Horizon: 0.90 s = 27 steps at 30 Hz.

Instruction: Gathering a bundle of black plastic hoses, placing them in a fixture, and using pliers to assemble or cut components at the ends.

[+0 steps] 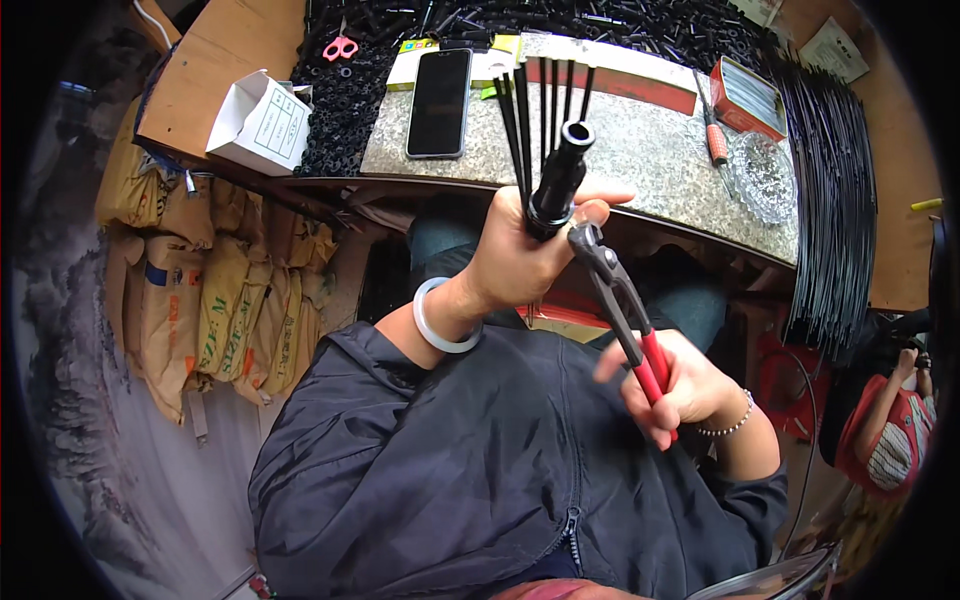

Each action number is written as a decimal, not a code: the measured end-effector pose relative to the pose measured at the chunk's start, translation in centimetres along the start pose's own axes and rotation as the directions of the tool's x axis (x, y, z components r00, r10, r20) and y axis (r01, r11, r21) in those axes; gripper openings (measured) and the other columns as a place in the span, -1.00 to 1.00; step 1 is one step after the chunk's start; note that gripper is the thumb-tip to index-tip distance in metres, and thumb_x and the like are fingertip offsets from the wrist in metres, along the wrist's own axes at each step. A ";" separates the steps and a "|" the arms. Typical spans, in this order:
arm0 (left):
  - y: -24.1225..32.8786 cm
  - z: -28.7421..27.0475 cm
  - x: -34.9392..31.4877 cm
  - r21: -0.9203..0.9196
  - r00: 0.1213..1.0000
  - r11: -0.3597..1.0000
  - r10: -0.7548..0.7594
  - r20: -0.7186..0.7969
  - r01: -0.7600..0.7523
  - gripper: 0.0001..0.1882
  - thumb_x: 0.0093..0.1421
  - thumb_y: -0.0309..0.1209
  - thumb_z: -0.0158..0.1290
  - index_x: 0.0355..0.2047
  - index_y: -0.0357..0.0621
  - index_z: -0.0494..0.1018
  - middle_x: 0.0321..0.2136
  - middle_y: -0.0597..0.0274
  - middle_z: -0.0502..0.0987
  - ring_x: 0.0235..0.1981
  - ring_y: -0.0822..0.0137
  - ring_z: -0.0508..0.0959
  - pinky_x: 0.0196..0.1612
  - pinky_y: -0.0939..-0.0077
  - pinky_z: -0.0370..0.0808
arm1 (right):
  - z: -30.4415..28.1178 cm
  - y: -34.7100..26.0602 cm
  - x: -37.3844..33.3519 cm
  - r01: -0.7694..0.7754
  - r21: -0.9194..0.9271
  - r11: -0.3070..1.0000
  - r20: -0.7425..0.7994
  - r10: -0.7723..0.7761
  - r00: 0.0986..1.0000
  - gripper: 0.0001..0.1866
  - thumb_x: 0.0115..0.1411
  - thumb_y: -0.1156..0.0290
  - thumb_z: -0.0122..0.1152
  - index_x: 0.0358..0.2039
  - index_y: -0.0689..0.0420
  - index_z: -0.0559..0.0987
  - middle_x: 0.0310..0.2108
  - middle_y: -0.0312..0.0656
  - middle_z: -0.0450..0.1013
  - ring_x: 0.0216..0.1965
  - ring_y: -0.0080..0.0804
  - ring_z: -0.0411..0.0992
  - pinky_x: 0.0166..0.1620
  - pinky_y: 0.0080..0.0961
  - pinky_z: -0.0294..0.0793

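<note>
Your left hand [515, 262] is wrapped round a black tube [556, 187] and thin rods [525, 130]; beside the tube, your right hand [685, 385] grips red-handled pliers [621, 325].

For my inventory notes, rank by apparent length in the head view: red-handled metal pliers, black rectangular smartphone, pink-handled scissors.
Largest to smallest:
1. Red-handled metal pliers, in the right hand, likely enlarged by nearness
2. Black rectangular smartphone
3. Pink-handled scissors

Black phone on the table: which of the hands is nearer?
Left. The left hand is below and right of the phone; the right hand, holding red-handled pliers, is lower and farther right.
</note>
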<state>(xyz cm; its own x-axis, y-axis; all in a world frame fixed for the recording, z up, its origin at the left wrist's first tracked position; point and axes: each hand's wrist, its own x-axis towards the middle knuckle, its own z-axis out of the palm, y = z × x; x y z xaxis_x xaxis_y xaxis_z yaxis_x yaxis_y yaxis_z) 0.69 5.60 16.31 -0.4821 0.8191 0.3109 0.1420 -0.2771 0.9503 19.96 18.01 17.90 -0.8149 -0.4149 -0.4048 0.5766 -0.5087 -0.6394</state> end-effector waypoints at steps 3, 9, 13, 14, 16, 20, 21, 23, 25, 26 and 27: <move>0.0 0.1 0.0 -0.046 0.999 0.998 -0.043 -0.019 0.042 -0.78 0.22 -0.47 0.00 -0.18 -0.33 0.51 -0.64 0.48 0.35 -0.57 0.67 0.27 -0.53 0.72 0.23 | 0.9 -0.2 0.6 0.106 -0.753 0.650 -0.297 -0.478 0.827 -0.34 -0.07 0.57 0.26 0.07 0.25 0.23 -0.49 -0.20 0.39 -0.57 -0.54 0.35 -0.45 -0.63 0.38; -0.8 0.3 0.1 -0.058 0.991 0.991 -0.119 -0.053 0.116 -0.76 0.24 -0.42 -0.02 -0.16 -0.29 0.50 -0.71 0.50 0.32 -0.66 0.69 0.25 -0.59 0.71 0.15 | -0.8 0.6 0.7 0.246 -0.821 0.515 -0.138 -0.598 0.789 -0.40 0.18 0.59 -0.04 0.24 0.24 0.09 -0.12 -0.09 0.37 -0.16 -0.36 0.35 -0.02 -0.53 0.31; -0.7 0.0 0.0 -0.069 0.989 0.988 -0.141 -0.033 0.138 -0.77 0.16 -0.59 -0.03 -0.17 -0.35 0.50 -0.57 0.38 0.45 -0.51 0.65 0.37 -0.46 0.69 0.34 | -1.1 0.6 1.0 0.196 -0.768 0.610 -0.209 -0.528 0.823 -0.42 0.19 0.58 -0.03 0.24 0.21 0.12 -0.15 -0.13 0.36 -0.19 -0.42 0.35 -0.03 -0.54 0.32; -0.7 0.1 0.0 -0.070 0.989 0.988 -0.141 -0.033 0.139 -0.77 0.16 -0.59 -0.03 -0.17 -0.35 0.50 -0.57 0.38 0.45 -0.51 0.65 0.37 -0.46 0.69 0.34 | -1.2 0.8 1.2 0.212 -0.789 0.576 -0.199 -0.567 0.799 -0.47 0.25 0.42 -0.08 0.22 0.23 0.14 -0.24 -0.18 0.36 -0.27 -0.50 0.32 -0.13 -0.60 0.33; -0.6 0.2 0.0 -0.079 0.989 0.988 -0.140 -0.041 0.136 -0.75 0.12 -0.63 -0.04 -0.18 -0.35 0.50 -0.56 0.38 0.45 -0.50 0.65 0.36 -0.45 0.69 0.34 | -1.1 0.8 1.3 0.226 -0.809 0.542 -0.187 -0.603 0.776 -0.48 0.32 0.26 -0.13 0.21 0.25 0.16 -0.33 -0.24 0.37 -0.36 -0.58 0.29 -0.22 -0.66 0.33; -1.4 0.3 0.0 0.033 0.998 0.998 -0.045 -0.033 0.046 -0.77 0.14 -0.60 -0.01 -0.18 -0.35 0.50 -0.56 0.40 0.45 -0.50 0.65 0.35 -0.45 0.70 0.33 | -1.1 1.5 1.5 0.184 -0.643 0.743 -0.315 -0.476 0.821 -0.55 0.31 0.04 -0.17 -0.16 0.23 0.40 -0.65 -0.34 0.28 -0.63 -0.67 0.21 -0.54 -0.72 0.22; -1.4 0.3 0.1 0.009 0.998 0.999 -0.050 -0.032 0.050 -0.78 0.16 -0.57 0.00 -0.18 -0.34 0.50 -0.56 0.41 0.45 -0.50 0.65 0.35 -0.45 0.70 0.33 | -1.2 2.0 1.6 0.191 -0.528 0.827 -0.342 -0.414 0.844 -0.53 0.30 0.00 -0.19 -0.31 0.21 0.43 -0.72 -0.37 0.24 -0.71 -0.69 0.17 -0.62 -0.72 0.16; -1.4 0.6 0.2 -0.019 0.998 0.999 -0.051 -0.022 0.050 -0.79 0.18 -0.54 0.01 -0.18 -0.34 0.50 -0.56 0.43 0.44 -0.50 0.65 0.34 -0.46 0.70 0.32 | -1.1 2.6 1.9 0.198 -0.340 0.920 -0.349 -0.318 0.881 -0.58 0.30 0.07 -0.13 -0.46 0.19 0.41 -0.69 -0.38 0.27 -0.67 -0.69 0.20 -0.58 -0.71 0.19; -1.3 1.0 0.3 -0.103 0.984 0.979 -0.177 -0.030 0.173 -0.79 0.21 -0.49 0.02 -0.18 -0.32 0.51 -0.58 0.48 0.42 -0.53 0.68 0.32 -0.49 0.72 0.27 | -1.6 2.8 2.1 0.218 -0.477 0.851 -0.408 -0.434 0.803 -0.69 0.30 0.24 -0.06 -0.49 0.19 0.42 -0.64 -0.39 0.30 -0.60 -0.69 0.23 -0.51 -0.69 0.25; -1.0 1.2 0.4 -0.021 0.988 0.994 -0.107 -0.115 0.105 -0.80 0.22 -0.49 0.00 -0.19 -0.29 0.52 -0.65 0.54 0.36 -0.59 0.72 0.26 -0.56 0.74 0.19 | -2.2 2.7 2.4 0.195 -0.671 0.716 -0.418 -0.582 0.697 -0.72 0.29 0.28 -0.02 -0.50 0.19 0.41 -0.63 -0.39 0.29 -0.59 -0.67 0.22 -0.49 -0.68 0.25; -1.3 0.9 0.2 -0.009 0.986 0.994 -0.110 -0.127 0.109 -0.78 0.25 -0.47 -0.03 -0.16 -0.33 0.50 -0.72 0.55 0.31 -0.69 0.72 0.20 -0.65 0.75 0.10 | -3.5 2.1 2.5 0.182 -0.744 0.643 -0.432 -0.671 0.603 -0.79 0.22 0.38 0.05 -0.51 0.19 0.39 -0.61 -0.37 0.25 -0.56 -0.63 0.20 -0.46 -0.65 0.25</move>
<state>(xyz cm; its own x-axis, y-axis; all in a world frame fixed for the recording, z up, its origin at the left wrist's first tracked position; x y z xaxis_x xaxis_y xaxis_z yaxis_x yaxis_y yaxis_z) 1.21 6.55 15.14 -0.6006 0.7742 0.1999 0.0804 -0.1903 0.9784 18.97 18.53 13.28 -0.9037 0.4169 -0.0978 0.1782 0.1585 -0.9711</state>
